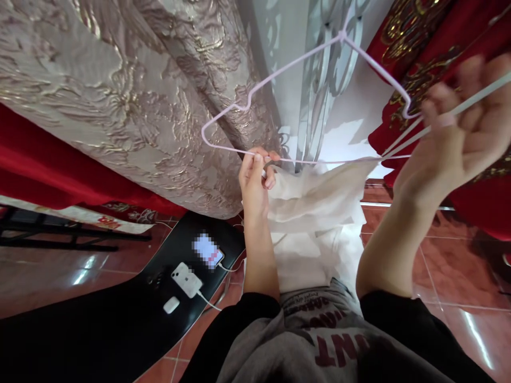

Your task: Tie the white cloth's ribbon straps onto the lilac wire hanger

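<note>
A pale pink hanger hangs in front of me, its lower bar running level across the view. My left hand pinches that bar and the top edge of a white cloth, left of the middle. The cloth hangs down from the bar towards my lap. Near the hanger's right end my right hand is raised, with a thin white strap across its fingers. Two strands of the strap run down to the cloth's upper right corner at the bar.
Cream patterned curtains fill the left, and a red curtain with gold embroidery hangs right. A black bench at lower left bears two phones on cables and a small white case. White metal grillwork stands behind the hanger.
</note>
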`<move>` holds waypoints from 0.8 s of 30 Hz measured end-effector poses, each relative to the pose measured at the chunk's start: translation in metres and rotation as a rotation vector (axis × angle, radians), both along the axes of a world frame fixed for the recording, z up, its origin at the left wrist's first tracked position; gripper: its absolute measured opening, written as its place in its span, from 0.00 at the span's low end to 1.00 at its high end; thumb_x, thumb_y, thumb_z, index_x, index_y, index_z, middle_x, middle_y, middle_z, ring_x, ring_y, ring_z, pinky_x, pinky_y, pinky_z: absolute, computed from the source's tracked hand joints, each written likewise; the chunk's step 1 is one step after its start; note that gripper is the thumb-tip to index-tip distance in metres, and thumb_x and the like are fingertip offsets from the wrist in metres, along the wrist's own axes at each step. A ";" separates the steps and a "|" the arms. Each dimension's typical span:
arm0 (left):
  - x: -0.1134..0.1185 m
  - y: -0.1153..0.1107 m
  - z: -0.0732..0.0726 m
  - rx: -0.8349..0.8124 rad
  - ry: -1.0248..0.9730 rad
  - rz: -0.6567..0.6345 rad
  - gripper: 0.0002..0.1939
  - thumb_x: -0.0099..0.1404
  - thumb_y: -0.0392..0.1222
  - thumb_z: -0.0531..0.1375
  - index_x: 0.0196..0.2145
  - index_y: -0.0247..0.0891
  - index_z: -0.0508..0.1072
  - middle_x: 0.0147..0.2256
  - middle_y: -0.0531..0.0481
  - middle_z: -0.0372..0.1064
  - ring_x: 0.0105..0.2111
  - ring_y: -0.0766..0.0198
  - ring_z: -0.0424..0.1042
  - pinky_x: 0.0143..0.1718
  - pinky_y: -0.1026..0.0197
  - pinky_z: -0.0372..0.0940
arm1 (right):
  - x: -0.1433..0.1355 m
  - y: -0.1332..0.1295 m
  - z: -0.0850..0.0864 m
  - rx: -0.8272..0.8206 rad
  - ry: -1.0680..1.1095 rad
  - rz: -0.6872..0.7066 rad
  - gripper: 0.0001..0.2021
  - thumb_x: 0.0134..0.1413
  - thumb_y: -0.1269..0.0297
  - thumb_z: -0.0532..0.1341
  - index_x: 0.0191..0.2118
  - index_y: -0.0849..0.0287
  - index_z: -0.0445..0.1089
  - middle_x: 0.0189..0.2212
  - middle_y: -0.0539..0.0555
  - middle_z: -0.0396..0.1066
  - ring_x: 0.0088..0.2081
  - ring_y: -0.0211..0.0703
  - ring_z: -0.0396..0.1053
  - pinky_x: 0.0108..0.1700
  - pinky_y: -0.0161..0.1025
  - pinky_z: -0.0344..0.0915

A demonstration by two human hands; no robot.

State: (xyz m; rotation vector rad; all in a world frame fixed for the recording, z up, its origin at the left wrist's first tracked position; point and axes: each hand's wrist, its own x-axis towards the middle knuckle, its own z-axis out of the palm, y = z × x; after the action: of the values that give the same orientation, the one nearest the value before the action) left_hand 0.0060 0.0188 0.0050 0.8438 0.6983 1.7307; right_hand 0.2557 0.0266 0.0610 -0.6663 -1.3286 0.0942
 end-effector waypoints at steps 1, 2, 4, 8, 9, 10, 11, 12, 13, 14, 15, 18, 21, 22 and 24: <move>0.000 -0.001 0.000 0.013 -0.003 -0.006 0.14 0.73 0.49 0.68 0.35 0.40 0.71 0.33 0.52 0.74 0.16 0.77 0.51 0.15 0.70 0.48 | 0.009 0.005 0.000 0.033 0.017 -0.011 0.22 0.66 0.66 0.59 0.59 0.32 0.76 0.60 0.38 0.75 0.65 0.47 0.73 0.66 0.47 0.69; 0.000 -0.001 -0.001 0.026 -0.005 -0.010 0.15 0.72 0.50 0.69 0.35 0.40 0.71 0.33 0.52 0.74 0.16 0.77 0.51 0.15 0.71 0.48 | 0.018 0.008 -0.002 0.069 0.043 -0.044 0.25 0.66 0.69 0.56 0.59 0.31 0.76 0.61 0.35 0.74 0.68 0.47 0.70 0.68 0.47 0.66; -0.002 -0.002 -0.001 0.042 0.002 -0.003 0.16 0.71 0.51 0.70 0.35 0.39 0.71 0.33 0.52 0.74 0.16 0.78 0.52 0.15 0.71 0.49 | 0.032 0.009 -0.011 0.133 0.108 -0.159 0.27 0.64 0.74 0.55 0.57 0.33 0.78 0.60 0.35 0.74 0.69 0.44 0.69 0.70 0.45 0.64; -0.005 -0.003 0.000 0.035 0.042 0.020 0.17 0.69 0.53 0.71 0.35 0.39 0.71 0.34 0.51 0.75 0.16 0.77 0.53 0.16 0.71 0.51 | 0.028 -0.009 -0.030 0.209 0.203 -0.397 0.18 0.66 0.71 0.62 0.50 0.39 0.83 0.48 0.38 0.81 0.52 0.39 0.80 0.57 0.40 0.76; -0.005 -0.003 0.000 0.039 0.035 0.014 0.17 0.69 0.52 0.71 0.35 0.39 0.72 0.34 0.51 0.75 0.16 0.77 0.53 0.16 0.72 0.51 | 0.019 -0.015 -0.032 0.206 0.191 -0.400 0.15 0.67 0.70 0.63 0.48 0.41 0.83 0.45 0.39 0.82 0.48 0.38 0.81 0.53 0.40 0.78; -0.003 -0.003 0.001 0.044 0.024 0.001 0.17 0.69 0.52 0.72 0.35 0.39 0.72 0.34 0.50 0.75 0.17 0.77 0.54 0.16 0.72 0.52 | 0.009 -0.021 -0.032 0.186 0.149 -0.354 0.14 0.67 0.70 0.63 0.46 0.43 0.84 0.42 0.41 0.83 0.47 0.38 0.81 0.52 0.41 0.78; -0.001 -0.004 0.001 0.045 0.013 -0.015 0.16 0.69 0.51 0.72 0.35 0.39 0.72 0.34 0.50 0.75 0.17 0.77 0.54 0.16 0.72 0.52 | -0.003 -0.025 -0.031 0.163 0.107 -0.292 0.12 0.66 0.68 0.65 0.46 0.44 0.84 0.41 0.42 0.83 0.46 0.39 0.81 0.53 0.43 0.79; 0.003 -0.005 0.001 0.041 0.006 -0.031 0.16 0.69 0.51 0.71 0.35 0.39 0.73 0.35 0.49 0.75 0.17 0.77 0.55 0.17 0.73 0.53 | -0.015 -0.028 -0.029 0.098 0.028 -0.211 0.10 0.64 0.66 0.67 0.46 0.44 0.84 0.42 0.44 0.83 0.46 0.42 0.82 0.55 0.47 0.80; 0.006 -0.005 0.001 0.033 0.005 -0.045 0.15 0.70 0.51 0.71 0.35 0.39 0.73 0.35 0.49 0.76 0.17 0.77 0.55 0.17 0.73 0.53 | -0.026 -0.028 -0.028 -0.017 -0.090 -0.116 0.10 0.64 0.64 0.68 0.48 0.46 0.83 0.44 0.46 0.83 0.48 0.45 0.82 0.58 0.52 0.79; 0.008 -0.006 0.000 0.026 0.012 -0.052 0.15 0.70 0.51 0.70 0.36 0.39 0.73 0.36 0.49 0.76 0.18 0.77 0.55 0.18 0.72 0.54 | -0.035 -0.025 -0.028 -0.138 -0.215 -0.046 0.09 0.64 0.61 0.67 0.48 0.47 0.83 0.46 0.48 0.83 0.50 0.47 0.81 0.60 0.56 0.78; 0.010 -0.007 -0.001 0.022 0.028 -0.048 0.14 0.71 0.51 0.70 0.36 0.40 0.73 0.38 0.49 0.77 0.18 0.76 0.56 0.18 0.72 0.55 | -0.042 -0.021 -0.028 -0.263 -0.345 0.007 0.10 0.65 0.58 0.66 0.48 0.48 0.82 0.46 0.50 0.83 0.51 0.48 0.81 0.61 0.57 0.76; 0.001 -0.010 -0.008 0.006 0.144 -0.014 0.11 0.71 0.51 0.68 0.41 0.41 0.77 0.44 0.44 0.80 0.21 0.73 0.65 0.22 0.69 0.64 | -0.051 -0.005 -0.037 -0.442 -0.554 0.001 0.12 0.68 0.52 0.63 0.41 0.51 0.82 0.41 0.50 0.83 0.43 0.44 0.78 0.57 0.52 0.71; -0.029 -0.016 -0.014 0.027 0.299 0.067 0.19 0.65 0.42 0.70 0.53 0.44 0.78 0.56 0.41 0.78 0.32 0.64 0.79 0.32 0.64 0.74 | -0.049 0.000 -0.047 -0.415 -0.509 -0.093 0.15 0.67 0.48 0.62 0.36 0.51 0.80 0.34 0.48 0.81 0.37 0.41 0.73 0.55 0.49 0.66; -0.041 -0.019 -0.014 0.063 0.339 0.130 0.23 0.62 0.38 0.71 0.55 0.46 0.78 0.60 0.42 0.75 0.36 0.62 0.81 0.36 0.62 0.76 | -0.047 -0.001 -0.049 -0.400 -0.484 -0.115 0.16 0.67 0.47 0.62 0.36 0.51 0.80 0.34 0.47 0.80 0.37 0.40 0.72 0.55 0.48 0.65; -0.064 -0.024 -0.009 0.122 0.449 0.223 0.26 0.60 0.32 0.69 0.55 0.46 0.79 0.64 0.44 0.72 0.46 0.57 0.81 0.45 0.59 0.78 | -0.044 -0.004 -0.050 -0.382 -0.463 -0.132 0.17 0.67 0.46 0.62 0.35 0.50 0.79 0.34 0.47 0.80 0.37 0.41 0.72 0.55 0.48 0.64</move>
State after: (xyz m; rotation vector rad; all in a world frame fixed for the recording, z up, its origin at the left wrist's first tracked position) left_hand -0.0583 -0.0051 -0.0035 1.3027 1.0222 1.8112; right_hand 0.2121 0.0229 0.0108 -1.1480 -1.7250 0.0907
